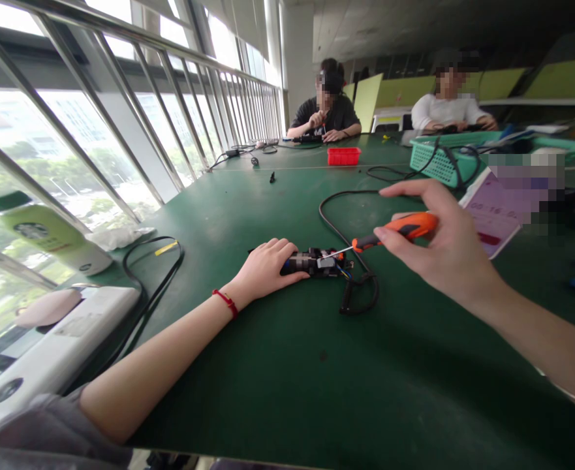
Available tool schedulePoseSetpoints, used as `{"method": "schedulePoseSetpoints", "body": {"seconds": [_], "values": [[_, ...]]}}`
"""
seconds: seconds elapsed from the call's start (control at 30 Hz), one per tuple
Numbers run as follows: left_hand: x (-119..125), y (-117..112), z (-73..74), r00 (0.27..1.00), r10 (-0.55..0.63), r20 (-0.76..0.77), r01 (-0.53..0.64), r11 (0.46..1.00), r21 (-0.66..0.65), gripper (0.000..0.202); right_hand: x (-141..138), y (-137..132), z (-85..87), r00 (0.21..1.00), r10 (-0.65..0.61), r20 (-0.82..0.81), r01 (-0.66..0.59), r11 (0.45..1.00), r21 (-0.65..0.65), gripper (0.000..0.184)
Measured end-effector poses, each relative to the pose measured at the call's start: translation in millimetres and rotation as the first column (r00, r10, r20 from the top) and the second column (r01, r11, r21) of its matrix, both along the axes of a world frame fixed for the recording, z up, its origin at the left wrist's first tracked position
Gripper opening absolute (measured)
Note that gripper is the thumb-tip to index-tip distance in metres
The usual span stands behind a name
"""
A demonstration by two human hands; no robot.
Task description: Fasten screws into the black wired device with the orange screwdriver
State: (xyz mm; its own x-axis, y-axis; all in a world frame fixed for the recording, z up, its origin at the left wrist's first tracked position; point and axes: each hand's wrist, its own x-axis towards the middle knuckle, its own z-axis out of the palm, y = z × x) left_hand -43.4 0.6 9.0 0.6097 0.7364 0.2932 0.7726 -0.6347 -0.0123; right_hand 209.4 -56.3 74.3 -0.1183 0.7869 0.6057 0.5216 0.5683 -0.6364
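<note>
On the green table lies a black corded device (301, 263) with its inner parts and a few coloured wires showing at the right end. My left hand (267, 264) is closed over its left part, pressing it against the table. My right hand (438, 241) grips an orange and black screwdriver (395, 230) between thumb and fingers, index finger raised. The screwdriver's thin metal shaft slants down to the left, its tip at a grey piece inside the device. Whether the tip sits in a screw is too small to tell. A black power cord (333, 225) loops behind and beside the device.
At the left stand a green and white bottle (47, 232) and a white box (66, 339), near a black cable (143, 294). Farther back are a red tray (344, 156), a teal basket (434, 163) and a propped screen (493, 212). Two people sit across the table. Metal railing lines the left.
</note>
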Motion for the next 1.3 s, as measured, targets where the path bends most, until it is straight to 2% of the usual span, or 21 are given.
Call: {"method": "schedulePoseSetpoints", "body": {"seconds": [0.07,0.13,0.23,0.33,0.37,0.43,0.5,0.53,0.63,0.7,0.73,0.83,0.9,1.0,1.1,1.23,1.3], "values": [[-0.2,0.4,-0.5,1.0,0.002,-0.006,-0.002,1.0,0.005,0.048,-1.3,-1.0,-0.8,0.992,0.11,-0.063,-0.111,0.994,-0.008,0.046],[-0.6,0.8,-1.1,1.0,0.003,-0.014,-0.003,1.0,0.01,0.048,-3.1,-2.9,-1.3,0.985,0.149,-0.092,-0.155,0.986,-0.057,0.053],[-0.8,0.9,-1.6,1.0,0.006,-0.022,-0.006,1.0,0.014,0.049,-5.8,-7.0,-0.4,0.996,0.091,-0.025,-0.093,0.985,-0.145,0.038],[-0.4,0.3,-0.9,1.0,0.007,-0.021,-0.006,1.0,0.016,0.048,-8.1,-9.2,0.1,0.999,0.041,0.026,-0.038,0.994,-0.101,0.021],[-0.3,0.0,-0.5,1.0,0.006,-0.022,-0.006,1.0,0.016,0.048,-8.6,-9.0,-0.4,0.999,0.043,-0.001,-0.043,0.997,-0.065,0.023],[0.0,-0.6,0.0,1.0,0.007,-0.023,-0.007,1.0,0.015,0.047,-8.7,-7.3,-2.2,0.995,0.071,-0.063,-0.071,0.997,-0.006,0.038],[0.1,-0.9,0.2,1.0,0.009,-0.022,-0.009,1.0,0.012,0.048,-7.9,-5.4,-4.0,0.992,0.081,-0.093,-0.081,0.997,0.004,0.049],[0.1,-1.0,0.2,1.0,0.011,-0.021,-0.01,1.0,0.011,0.048,-7.3,-4.9,-4.4,0.993,0.076,-0.091,-0.078,0.997,-0.018,0.049],[0.1,-0.8,0.0,1.0,0.012,-0.024,-0.011,1.0,0.009,0.048,-6.4,-6.0,-3.3,0.998,0.041,-0.043,-0.046,0.993,-0.111,0.025],[0.1,-0.5,-0.2,1.0,0.01,-0.027,-0.01,1.0,0.011,0.048,-6.8,-7.4,-2.0,0.999,0.048,-0.013,-0.049,0.992,-0.116,0.016],[0.1,-0.3,-0.2,1.0,0.009,-0.027,-0.009,1.0,0.013,0.048,-7.3,-7.8,-1.6,0.998,0.062,-0.022,-0.064,0.994,-0.091,0.017],[0.1,-0.1,-0.4,1.0,0.006,-0.025,-0.006,1.0,0.014,0.048,-8.7,-7.6,-2.1,0.986,0.13,-0.1,-0.131,0.991,-0.003,0.041],[0.1,-0.1,-0.5,1.0,0.006,-0.024,-0.005,1.0,0.014,0.048,-8.9,-7.5,-2.7,0.985,0.127,-0.12,-0.129,0.992,-0.009,0.046],[-0.1,-0.2,-0.4,1.0,0.008,-0.029,-0.007,1.0,0.016,0.048,-8.1,-9.0,-2.3,0.998,0.056,-0.028,-0.058,0.995,-0.076,0.024],[-0.3,-0.2,-0.3,0.999,0.006,-0.032,-0.006,1.0,0.016,0.049,-7.3,-9.5,-2.1,1.0,0.028,0.004,-0.028,0.999,-0.033,0.013],[-0.8,0.2,-0.9,1.0,0.003,-0.028,-0.002,1.0,0.016,0.049,-7.1,-4.8,-5.9,0.984,0.099,-0.145,-0.097,0.995,0.026,0.048],[-0.8,0.7,-1.5,1.0,0.004,-0.029,-0.004,1.0,0.018,0.048,-6.8,-2.3,-7.8,0.986,0.068,-0.15,-0.068,0.998,0.005,0.047]]}}
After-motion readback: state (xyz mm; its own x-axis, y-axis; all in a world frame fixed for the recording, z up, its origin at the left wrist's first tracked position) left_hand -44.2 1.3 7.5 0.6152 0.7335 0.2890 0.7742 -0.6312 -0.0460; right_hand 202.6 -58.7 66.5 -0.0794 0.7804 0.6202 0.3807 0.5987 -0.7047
